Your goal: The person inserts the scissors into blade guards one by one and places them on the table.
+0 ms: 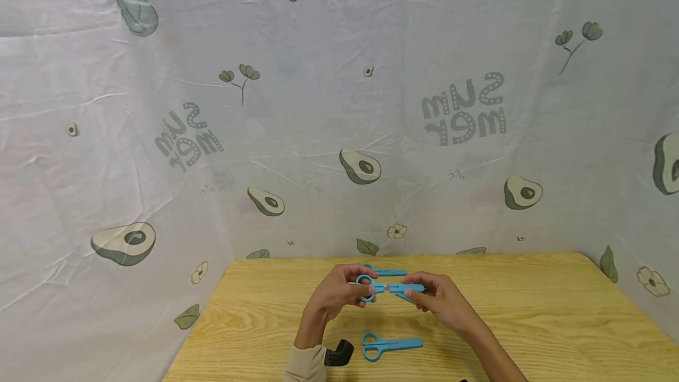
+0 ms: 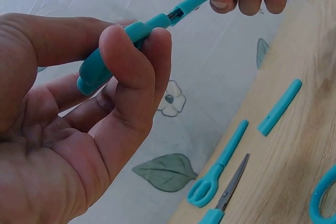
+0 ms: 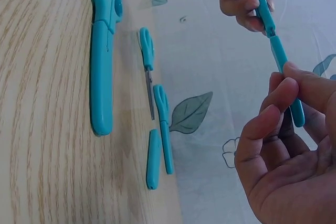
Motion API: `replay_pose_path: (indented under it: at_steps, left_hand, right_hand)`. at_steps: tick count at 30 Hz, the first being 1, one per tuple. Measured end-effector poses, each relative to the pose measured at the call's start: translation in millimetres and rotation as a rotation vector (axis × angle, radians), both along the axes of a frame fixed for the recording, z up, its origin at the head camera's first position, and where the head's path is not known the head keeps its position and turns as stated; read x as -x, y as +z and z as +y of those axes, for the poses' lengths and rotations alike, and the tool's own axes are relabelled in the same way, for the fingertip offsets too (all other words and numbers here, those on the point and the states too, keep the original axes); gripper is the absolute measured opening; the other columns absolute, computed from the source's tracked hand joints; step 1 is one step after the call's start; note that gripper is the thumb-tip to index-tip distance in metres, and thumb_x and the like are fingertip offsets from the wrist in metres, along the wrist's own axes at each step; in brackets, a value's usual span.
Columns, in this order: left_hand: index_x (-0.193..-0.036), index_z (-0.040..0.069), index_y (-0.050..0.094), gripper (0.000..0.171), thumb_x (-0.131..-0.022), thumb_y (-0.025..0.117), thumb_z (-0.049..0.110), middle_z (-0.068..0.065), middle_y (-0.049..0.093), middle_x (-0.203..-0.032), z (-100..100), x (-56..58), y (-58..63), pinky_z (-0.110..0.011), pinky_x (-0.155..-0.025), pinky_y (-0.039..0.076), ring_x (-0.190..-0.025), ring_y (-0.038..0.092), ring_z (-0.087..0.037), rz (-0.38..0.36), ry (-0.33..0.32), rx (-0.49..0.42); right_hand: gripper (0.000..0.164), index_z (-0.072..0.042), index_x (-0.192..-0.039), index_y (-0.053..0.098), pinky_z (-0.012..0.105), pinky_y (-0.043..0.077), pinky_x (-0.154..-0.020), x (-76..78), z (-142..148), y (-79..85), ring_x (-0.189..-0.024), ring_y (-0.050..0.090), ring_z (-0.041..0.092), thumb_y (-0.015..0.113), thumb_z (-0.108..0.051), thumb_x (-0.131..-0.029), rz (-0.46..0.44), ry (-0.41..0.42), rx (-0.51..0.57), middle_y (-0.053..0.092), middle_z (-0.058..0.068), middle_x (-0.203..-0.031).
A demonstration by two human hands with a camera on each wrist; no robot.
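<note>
My left hand point(image 1: 336, 292) pinches the blue handles of a pair of scissors point(image 1: 378, 288) above the table. My right hand point(image 1: 442, 302) pinches the blue blade cover point(image 1: 396, 287) between thumb and fingers. Scissors and cover lie in one line, with most of the blades hidden inside the cover. A short gap at the cover's mouth shows a bit of dark blade in the left wrist view. Below the hands lie an uncovered pair of scissors point(image 3: 147, 51) with bare metal blades and a loose blue cover point(image 3: 153, 161).
One covered pair of scissors point(image 1: 392, 344) lies on the wooden table point(image 1: 254, 317) nearer to me. Another covered pair point(image 1: 391, 272) lies near the table's back edge. Behind the table hangs a pale sheet point(image 1: 318, 134) printed with avocados and leaves.
</note>
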State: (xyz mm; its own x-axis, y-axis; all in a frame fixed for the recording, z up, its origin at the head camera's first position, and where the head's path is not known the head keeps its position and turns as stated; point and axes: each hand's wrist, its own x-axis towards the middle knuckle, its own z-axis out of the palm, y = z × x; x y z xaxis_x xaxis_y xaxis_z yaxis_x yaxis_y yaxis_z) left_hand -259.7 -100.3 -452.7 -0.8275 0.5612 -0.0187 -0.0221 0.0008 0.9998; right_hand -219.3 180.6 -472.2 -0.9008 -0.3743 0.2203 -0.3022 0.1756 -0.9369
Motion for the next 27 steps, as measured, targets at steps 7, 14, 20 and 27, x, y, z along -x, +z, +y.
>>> replay_pose_path:
  at_steps: [7,14,20,27]
  left_hand:
    - [-0.129,-0.007,0.068,0.031,-0.099,0.072,0.001,-0.001,0.064,-0.09,1.4,1.2,-0.4,-0.022,-0.063,0.058,-0.079,0.074,-0.012,-0.008,0.004,0.01]
    - [-0.129,-0.006,0.068,0.03,-0.099,0.071,-0.001,0.0,0.064,-0.089,1.6,0.6,-0.9,-0.021,-0.063,0.058,-0.077,0.074,-0.011,-0.004,0.008,0.012]
    - [-0.126,-0.004,0.07,0.028,-0.099,0.072,-0.001,0.0,0.065,-0.089,3.7,0.4,-2.4,-0.022,-0.063,0.058,-0.078,0.074,-0.013,-0.001,0.014,0.013]
    - [-0.123,-0.002,0.072,0.024,-0.098,0.072,-0.002,-0.002,0.065,-0.089,7.2,-0.8,-4.2,-0.023,-0.063,0.059,-0.077,0.074,-0.014,0.001,0.024,0.015]
  right_hand:
    - [0.035,0.008,-0.133,0.067,0.028,0.051,-0.06,-0.3,0.2,0.0,-0.07,0.059,0.011,0.068,-0.016,-0.107,-0.006,-0.002,0.005,0.068,0.01,-0.098]
    - [0.036,0.008,-0.132,0.068,0.028,0.052,-0.06,-0.9,-1.1,1.8,-0.07,0.06,0.014,0.069,-0.016,-0.106,-0.015,-0.014,-0.003,0.068,0.01,-0.096]
    - [0.036,0.008,-0.132,0.068,0.028,0.052,-0.059,-1.2,-0.7,1.1,-0.068,0.06,0.012,0.069,-0.016,-0.106,-0.015,-0.02,-0.01,0.068,0.003,-0.091]
    - [0.037,0.007,-0.133,0.068,0.029,0.053,-0.06,-1.8,0.5,1.0,-0.069,0.06,0.015,0.07,-0.017,-0.106,-0.03,-0.033,-0.021,0.067,0.008,-0.091]
